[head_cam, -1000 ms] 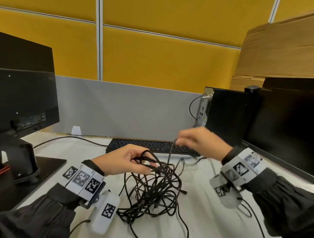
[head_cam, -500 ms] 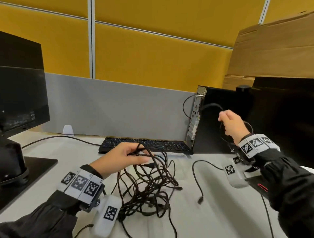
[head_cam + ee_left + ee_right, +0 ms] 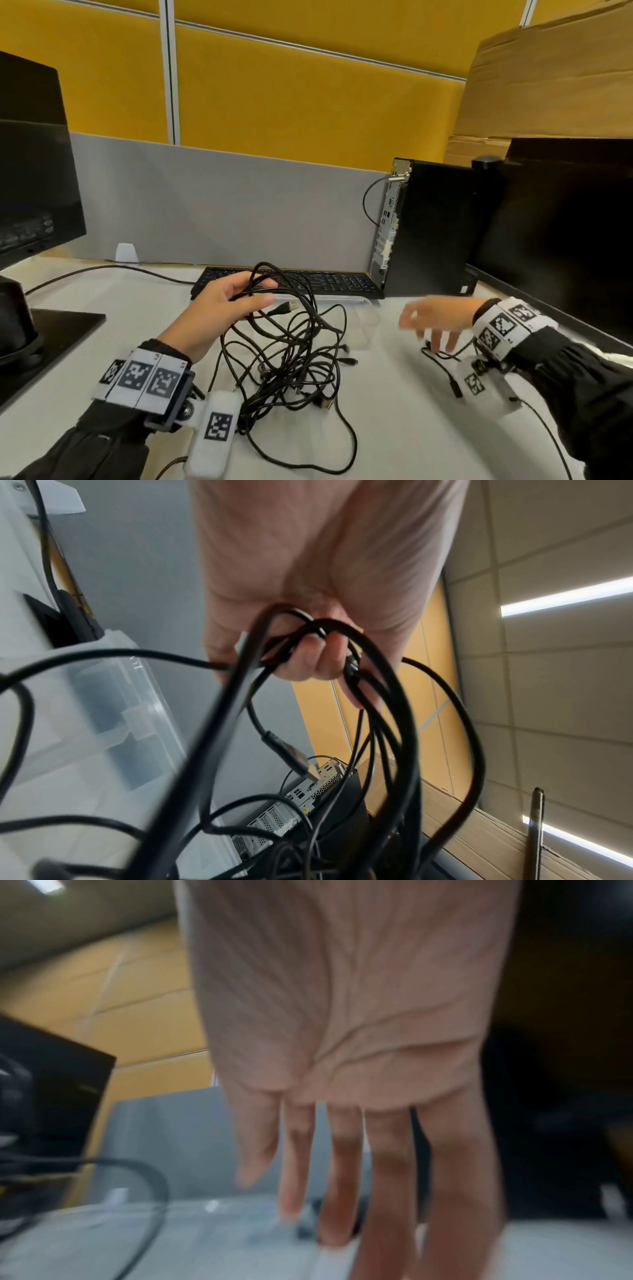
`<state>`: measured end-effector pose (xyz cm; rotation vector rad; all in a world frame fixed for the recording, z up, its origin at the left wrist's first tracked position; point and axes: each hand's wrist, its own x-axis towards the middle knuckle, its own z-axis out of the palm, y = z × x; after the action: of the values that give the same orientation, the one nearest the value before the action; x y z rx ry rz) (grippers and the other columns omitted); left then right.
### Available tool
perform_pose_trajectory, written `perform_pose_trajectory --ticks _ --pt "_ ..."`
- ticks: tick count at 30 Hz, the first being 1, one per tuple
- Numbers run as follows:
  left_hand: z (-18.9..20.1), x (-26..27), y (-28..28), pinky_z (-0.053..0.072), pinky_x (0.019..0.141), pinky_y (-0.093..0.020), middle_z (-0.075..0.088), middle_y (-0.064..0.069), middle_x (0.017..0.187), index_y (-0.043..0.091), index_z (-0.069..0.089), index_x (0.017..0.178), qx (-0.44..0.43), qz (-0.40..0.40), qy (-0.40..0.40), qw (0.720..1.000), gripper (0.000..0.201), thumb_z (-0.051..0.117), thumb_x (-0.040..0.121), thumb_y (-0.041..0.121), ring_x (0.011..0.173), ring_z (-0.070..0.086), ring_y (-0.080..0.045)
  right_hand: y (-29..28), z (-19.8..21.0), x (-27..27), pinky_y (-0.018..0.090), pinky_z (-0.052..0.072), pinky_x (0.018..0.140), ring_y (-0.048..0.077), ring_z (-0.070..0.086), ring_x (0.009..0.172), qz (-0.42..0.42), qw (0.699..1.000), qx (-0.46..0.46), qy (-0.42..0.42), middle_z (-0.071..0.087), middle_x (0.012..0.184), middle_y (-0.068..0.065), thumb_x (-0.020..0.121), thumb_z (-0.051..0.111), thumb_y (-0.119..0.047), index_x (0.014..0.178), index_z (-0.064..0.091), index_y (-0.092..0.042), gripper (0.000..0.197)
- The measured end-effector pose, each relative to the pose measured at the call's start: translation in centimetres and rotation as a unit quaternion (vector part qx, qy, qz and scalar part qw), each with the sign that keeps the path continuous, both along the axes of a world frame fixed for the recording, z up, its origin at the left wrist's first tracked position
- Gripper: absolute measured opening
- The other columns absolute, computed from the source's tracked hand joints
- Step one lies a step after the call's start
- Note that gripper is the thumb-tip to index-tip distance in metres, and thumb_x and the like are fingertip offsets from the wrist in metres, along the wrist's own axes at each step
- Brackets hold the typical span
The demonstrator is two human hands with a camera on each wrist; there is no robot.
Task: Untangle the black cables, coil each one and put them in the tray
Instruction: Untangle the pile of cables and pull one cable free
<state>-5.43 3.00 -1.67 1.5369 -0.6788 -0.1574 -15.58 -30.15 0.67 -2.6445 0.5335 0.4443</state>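
Note:
A tangle of black cables [image 3: 291,366] lies on the white table in the middle of the head view. My left hand [image 3: 255,294] grips several of its loops and holds them lifted; a USB plug [image 3: 291,306] hangs just past the thumb. The left wrist view shows the fingers [image 3: 308,658] curled round the loops [image 3: 387,723]. One separate black cable [image 3: 445,368] lies on the table at the right. My right hand [image 3: 423,325] hovers over it, blurred, fingers [image 3: 342,1177] straight and spread, holding nothing. A clear plastic tray [image 3: 363,308] sits in front of the keyboard.
A black keyboard [image 3: 329,282] lies behind the tangle. A PC tower [image 3: 431,233] and a dark monitor [image 3: 565,222] stand at the right, another monitor [image 3: 30,181] on its base [image 3: 51,329] at the left. A cardboard sheet [image 3: 548,75] leans at the back right.
My right hand pulled one cable out of the tangle, lifted it up to the right, then came down and let it go on the table. The left hand kept its grip.

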Motion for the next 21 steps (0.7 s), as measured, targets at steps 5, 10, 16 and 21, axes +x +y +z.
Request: perform_pose_trajectory --ticks 5,10,16,21 --pt "-0.6 0.0 0.5 0.046 0.081 -0.023 0.072 0.011 0.096 0.023 0.069 0.098 -0.017 0.026 0.018 0.999 0.019 0.067 0.082 0.013 0.09 0.063 -0.002 0.7 -3.3 -0.9 0.014 0.049 0.062 0.001 0.051 0.063 0.058 0.988 -0.063 0.125 0.054 0.079 -0.009 0.095 0.047 -0.029 0.097 0.05 -0.026 0.004" --pt "-0.8 -0.1 0.6 0.046 0.081 -0.023 0.071 0.014 0.094 0.024 0.069 0.096 -0.022 0.033 0.022 0.999 0.018 0.067 0.082 0.013 0.089 0.063 0.0 -2.0 -3.0 0.2 0.02 0.043 0.08 0.009 0.051 0.085 0.01 0.975 -0.217 0.039 0.058 0.116 0.0 0.095 0.048 -0.037 0.11 0.057 -0.02 0.025" --pt "-1.0 -0.5 -0.1 0.045 0.073 -0.017 0.071 0.015 0.091 0.021 0.069 0.095 -0.046 0.062 0.021 0.997 0.016 0.067 0.083 0.011 0.084 0.062 0.003 8.9 0.4 1.6 0.023 0.049 0.088 0.001 0.056 0.107 0.112 0.942 0.195 -0.25 0.059 0.119 -0.012 0.092 0.045 -0.044 0.119 0.055 -0.03 0.032" --pt "-1.3 -0.8 -0.3 0.046 0.071 -0.02 0.071 0.01 0.095 0.026 0.068 0.093 -0.071 0.095 0.023 0.993 0.019 0.063 0.085 0.01 0.083 0.061 -0.003 14.6 0.5 1.6 0.014 0.043 0.09 -0.004 0.054 0.105 0.238 0.89 0.252 -0.297 0.061 0.113 -0.011 0.087 0.049 -0.042 0.118 0.056 -0.028 0.035"
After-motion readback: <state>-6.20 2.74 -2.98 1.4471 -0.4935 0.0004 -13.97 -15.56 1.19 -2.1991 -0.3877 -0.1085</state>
